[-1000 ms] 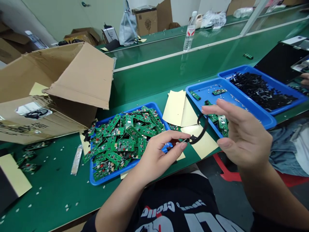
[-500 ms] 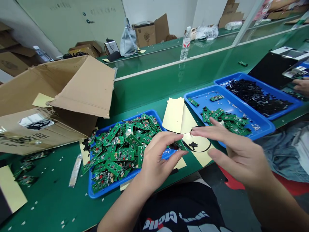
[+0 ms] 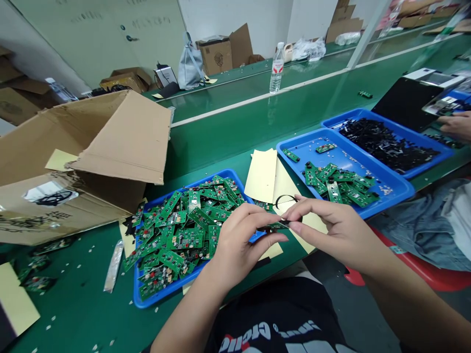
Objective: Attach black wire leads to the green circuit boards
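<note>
My left hand (image 3: 241,240) and my right hand (image 3: 331,228) meet over the table's front edge, both pinching a small green circuit board (image 3: 276,226) between fingertips. A thin black ring-shaped piece (image 3: 285,198) lies on yellow paper sheets (image 3: 263,176) just behind my fingers. To the left, a blue tray (image 3: 191,282) is heaped with several green circuit boards (image 3: 180,228). To the right, a second blue tray (image 3: 390,191) holds a smaller pile of boards (image 3: 338,181).
A third blue tray (image 3: 441,152) of small black parts stands at the far right, where another person's hand (image 3: 456,125) rests. An open cardboard box (image 3: 81,152) fills the left. A water bottle (image 3: 275,68) and boxes stand behind. Loose boards (image 3: 37,267) lie far left.
The black ring left my hands and now lies on the yellow paper. Both hands came together and closed on a small circuit board.
</note>
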`<move>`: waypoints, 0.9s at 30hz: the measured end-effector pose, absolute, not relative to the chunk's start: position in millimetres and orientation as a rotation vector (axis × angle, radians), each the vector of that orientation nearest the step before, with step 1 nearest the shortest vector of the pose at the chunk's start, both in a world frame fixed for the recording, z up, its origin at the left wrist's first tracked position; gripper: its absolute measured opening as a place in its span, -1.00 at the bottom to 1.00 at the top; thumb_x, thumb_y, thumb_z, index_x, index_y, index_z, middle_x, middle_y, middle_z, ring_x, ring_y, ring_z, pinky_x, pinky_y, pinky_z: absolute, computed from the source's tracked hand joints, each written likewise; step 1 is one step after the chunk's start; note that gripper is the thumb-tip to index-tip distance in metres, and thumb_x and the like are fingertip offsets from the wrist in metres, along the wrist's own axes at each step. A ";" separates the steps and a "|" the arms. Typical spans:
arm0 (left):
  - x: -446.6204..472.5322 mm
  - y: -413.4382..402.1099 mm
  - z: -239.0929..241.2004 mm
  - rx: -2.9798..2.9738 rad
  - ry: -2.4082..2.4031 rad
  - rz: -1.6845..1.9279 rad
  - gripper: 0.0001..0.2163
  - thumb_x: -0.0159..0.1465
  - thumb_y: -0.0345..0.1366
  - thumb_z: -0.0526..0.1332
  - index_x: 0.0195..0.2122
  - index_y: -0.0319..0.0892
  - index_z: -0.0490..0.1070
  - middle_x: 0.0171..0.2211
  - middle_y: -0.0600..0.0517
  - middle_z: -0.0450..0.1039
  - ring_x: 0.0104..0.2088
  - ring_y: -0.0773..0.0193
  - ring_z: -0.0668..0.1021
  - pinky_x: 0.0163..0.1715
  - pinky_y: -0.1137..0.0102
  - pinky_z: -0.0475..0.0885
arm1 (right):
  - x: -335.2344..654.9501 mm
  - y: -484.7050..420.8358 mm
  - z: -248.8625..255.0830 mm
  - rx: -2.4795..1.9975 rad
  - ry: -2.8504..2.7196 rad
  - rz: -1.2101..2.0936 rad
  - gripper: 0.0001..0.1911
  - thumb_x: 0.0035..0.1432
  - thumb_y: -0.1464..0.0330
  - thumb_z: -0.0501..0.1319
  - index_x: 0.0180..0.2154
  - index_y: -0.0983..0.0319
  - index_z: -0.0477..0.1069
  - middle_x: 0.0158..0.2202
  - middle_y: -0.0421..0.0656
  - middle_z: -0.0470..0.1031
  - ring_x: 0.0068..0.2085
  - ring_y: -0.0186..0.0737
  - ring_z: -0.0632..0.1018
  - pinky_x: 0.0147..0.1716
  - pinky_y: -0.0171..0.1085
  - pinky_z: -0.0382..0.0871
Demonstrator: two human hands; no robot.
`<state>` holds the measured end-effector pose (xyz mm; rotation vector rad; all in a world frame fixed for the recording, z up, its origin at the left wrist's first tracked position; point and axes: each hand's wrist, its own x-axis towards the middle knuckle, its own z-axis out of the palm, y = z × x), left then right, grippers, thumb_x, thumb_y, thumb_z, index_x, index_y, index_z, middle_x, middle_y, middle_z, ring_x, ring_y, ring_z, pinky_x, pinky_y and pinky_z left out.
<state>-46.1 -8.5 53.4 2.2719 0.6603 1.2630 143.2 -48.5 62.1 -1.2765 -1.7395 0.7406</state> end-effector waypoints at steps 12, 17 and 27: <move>-44.0 -8.3 50.0 2.369 0.676 1.337 -0.81 0.22 -0.56 0.19 -0.18 -0.20 0.41 -0.30 -0.02 0.46 -0.28 0.31 0.52 -0.31 0.42 0.49 | 147.2 -51.2 76.6 -1.279 -1.809 0.728 -0.86 0.18 0.41 0.15 -0.43 0.16 0.39 -0.48 -0.29 0.44 -0.41 -0.35 0.48 -0.05 -0.24 0.41; -43.8 -8.4 51.7 2.420 0.620 1.412 -0.82 0.22 -0.57 0.21 -0.18 -0.21 0.41 -0.29 -0.02 0.45 -0.29 0.31 0.53 -0.34 0.41 0.48 | 147.6 -51.0 82.3 -1.317 -1.789 0.757 -0.87 0.15 0.44 0.16 -0.45 0.17 0.40 -0.48 -0.28 0.45 -0.40 -0.34 0.49 -0.39 -0.38 0.44; -47.3 -7.9 48.1 2.468 0.434 1.462 -0.82 0.25 -0.56 0.14 -0.18 -0.25 0.42 -0.32 -0.02 0.43 -0.27 0.26 0.53 -0.32 0.32 0.47 | 152.3 -40.3 87.9 -1.281 -1.820 0.874 -0.89 0.09 0.41 0.20 -0.47 0.19 0.46 -0.51 -0.26 0.49 -0.46 -0.36 0.50 -0.50 -0.40 0.43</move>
